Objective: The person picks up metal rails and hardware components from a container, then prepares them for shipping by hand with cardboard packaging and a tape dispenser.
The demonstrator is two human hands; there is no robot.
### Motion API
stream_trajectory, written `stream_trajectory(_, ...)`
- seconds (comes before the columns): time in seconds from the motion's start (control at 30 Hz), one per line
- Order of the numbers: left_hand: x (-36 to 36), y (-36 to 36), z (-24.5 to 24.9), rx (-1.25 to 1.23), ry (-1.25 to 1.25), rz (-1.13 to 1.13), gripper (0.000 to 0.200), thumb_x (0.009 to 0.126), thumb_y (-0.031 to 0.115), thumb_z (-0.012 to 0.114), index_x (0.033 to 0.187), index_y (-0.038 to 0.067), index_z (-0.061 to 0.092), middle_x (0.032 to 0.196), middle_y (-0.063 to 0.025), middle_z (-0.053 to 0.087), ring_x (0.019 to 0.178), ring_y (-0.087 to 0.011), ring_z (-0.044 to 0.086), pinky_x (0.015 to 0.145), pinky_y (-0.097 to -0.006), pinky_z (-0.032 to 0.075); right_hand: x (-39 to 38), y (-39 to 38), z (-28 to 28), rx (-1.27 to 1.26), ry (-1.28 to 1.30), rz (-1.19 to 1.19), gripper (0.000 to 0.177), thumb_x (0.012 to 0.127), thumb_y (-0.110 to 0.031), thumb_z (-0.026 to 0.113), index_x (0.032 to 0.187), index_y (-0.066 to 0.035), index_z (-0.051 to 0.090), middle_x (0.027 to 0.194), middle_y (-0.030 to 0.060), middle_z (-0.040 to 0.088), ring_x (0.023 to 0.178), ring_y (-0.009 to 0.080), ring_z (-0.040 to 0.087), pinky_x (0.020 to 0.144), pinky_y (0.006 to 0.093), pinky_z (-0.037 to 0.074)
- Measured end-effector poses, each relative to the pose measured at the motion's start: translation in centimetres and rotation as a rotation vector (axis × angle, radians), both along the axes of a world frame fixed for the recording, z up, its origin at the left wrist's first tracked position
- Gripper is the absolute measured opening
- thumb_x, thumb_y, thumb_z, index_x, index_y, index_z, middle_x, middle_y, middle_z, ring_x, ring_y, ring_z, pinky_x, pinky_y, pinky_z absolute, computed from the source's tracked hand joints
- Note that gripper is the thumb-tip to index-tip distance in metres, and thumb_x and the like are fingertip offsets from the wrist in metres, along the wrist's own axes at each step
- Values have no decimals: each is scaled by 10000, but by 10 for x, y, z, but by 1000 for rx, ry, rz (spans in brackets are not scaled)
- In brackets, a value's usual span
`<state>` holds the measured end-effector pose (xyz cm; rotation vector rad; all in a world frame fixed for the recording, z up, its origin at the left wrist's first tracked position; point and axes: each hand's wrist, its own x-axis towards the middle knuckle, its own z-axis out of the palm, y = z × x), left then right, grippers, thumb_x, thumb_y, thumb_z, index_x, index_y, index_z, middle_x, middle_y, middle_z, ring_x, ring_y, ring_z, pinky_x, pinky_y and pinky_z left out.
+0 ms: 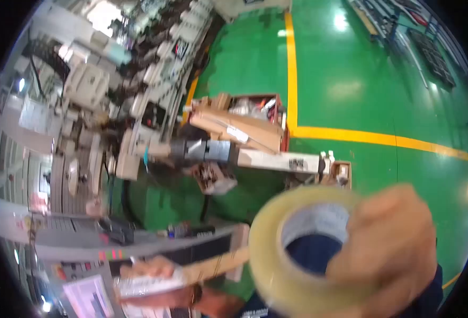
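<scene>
Close to the camera at the lower right, my right hand (pixel 387 246) grips a large roll of clear packing tape (pixel 268 249), fingers hooked into its cardboard core. Motion blurs both hand and roll. Lower left, my left hand (pixel 157 266) is closed around the end of a long, narrow cardboard package (pixel 218 265), and a dark band circles that wrist. Whitish, shiny plastic or tape covers the package's near end. Its other end runs behind the tape roll, which hides it.
A grey machine bench (pixel 186 241) lies beyond my left hand, with a purple-white screen or sheet (pixel 88 297) alongside. Ahead stands a red crate (pixel 281 119) with cardboard on it. Machinery (pixel 85 85) lines the left. Yellow lines (pixel 345 135) mark the green floor; metal racks (pixel 430 58) stand upper right.
</scene>
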<state>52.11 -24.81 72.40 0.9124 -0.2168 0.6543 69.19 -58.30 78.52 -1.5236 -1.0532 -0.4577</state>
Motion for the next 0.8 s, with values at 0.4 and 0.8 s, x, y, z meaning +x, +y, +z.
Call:
stream_trajectory(0.4, 179, 20, -100, -71, 487, 19, 665, 1016, 737, 428, 1014, 103, 629, 768, -87, 629, 626, -243, 647, 577, -389, 569, 78, 37, -84, -255, 494, 327, 182, 1016, -141, 674, 1106, -16, 770, 956, 91, 757, 849, 166, 684, 782, 307, 523)
stream_trajectory(0.8, 223, -44, -131, 420, 280, 82, 600, 926, 528, 787, 1151, 9, 586, 975, 10, 655, 861, -69, 614, 725, -243, 507, 100, 25, -112, -158, 737, 50, 265, 1042, -198, 643, 1148, 18, 755, 1040, 45, 768, 962, 88, 649, 855, 265, 520)
